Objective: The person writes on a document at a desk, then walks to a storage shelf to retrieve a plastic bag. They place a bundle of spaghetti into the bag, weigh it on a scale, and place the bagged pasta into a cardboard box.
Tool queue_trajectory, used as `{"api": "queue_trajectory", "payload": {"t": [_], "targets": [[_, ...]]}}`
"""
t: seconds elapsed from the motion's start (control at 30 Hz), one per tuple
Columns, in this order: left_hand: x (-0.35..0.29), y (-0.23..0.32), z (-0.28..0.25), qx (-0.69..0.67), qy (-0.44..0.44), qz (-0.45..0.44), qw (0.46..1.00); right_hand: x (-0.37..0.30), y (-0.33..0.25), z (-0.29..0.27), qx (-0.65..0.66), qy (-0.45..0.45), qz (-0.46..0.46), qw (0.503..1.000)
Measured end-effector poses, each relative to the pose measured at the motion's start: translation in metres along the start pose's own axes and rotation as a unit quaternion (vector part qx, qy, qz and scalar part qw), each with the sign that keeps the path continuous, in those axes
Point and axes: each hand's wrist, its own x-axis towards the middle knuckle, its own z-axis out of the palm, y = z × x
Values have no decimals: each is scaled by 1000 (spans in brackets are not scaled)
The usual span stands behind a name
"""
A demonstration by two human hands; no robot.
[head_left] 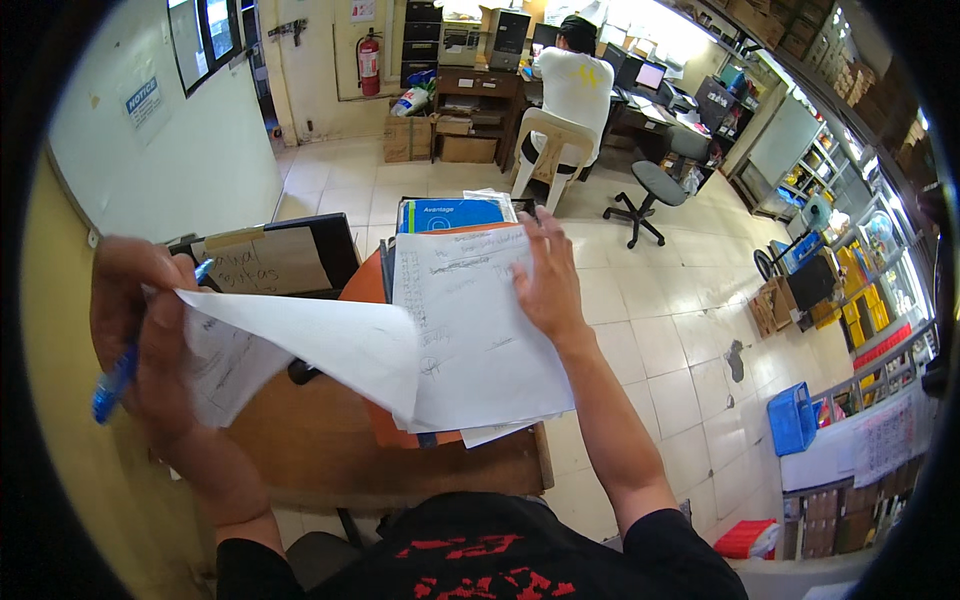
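Note:
My left hand (160, 325) pinches the corner of a white paper sheet (330, 335) and holds it up, so that the sheet curls over to the left. A blue pen (117, 385) is also in this hand, sticking out below the fingers. The pages under the sheet form a stack of handwritten papers (480, 345), with folders beneath it. On the stack's upper right edge lies my right hand (548, 275), its fingers stretched out and slightly blurred. Orange and blue edges show around the papers, and a blue printed cover (455, 214) sticks out behind them.
The pile rests on a brown wooden desk (330, 440). Behind my left hand stands a dark-framed board (270, 262) with handwriting. Farther off, a person (575, 85) sits on a plastic chair (552, 150) at a computer desk. Shelves and a blue basket (792, 420) line the right side.

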Motion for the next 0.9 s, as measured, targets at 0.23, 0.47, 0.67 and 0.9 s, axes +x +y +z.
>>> {"api": "queue_trajectory", "payload": {"t": [0.23, 0.47, 0.67, 0.9], "targets": [[28, -44, 64, -226, 50, -199, 952, -39, -51, -61, 574, -263, 9, 775], [-8, -140, 130, -53, -14, -294, 954, -58, -48, -73, 343, -149, 172, 911], [-101, -179, 127, 104, -15, -195, 975, -58, -6, -43, 179, -167, 160, 956], [-260, -159, 92, 10, 100, -473, 875, -55, -1, -37, 116, -141, 210, 960]]}}
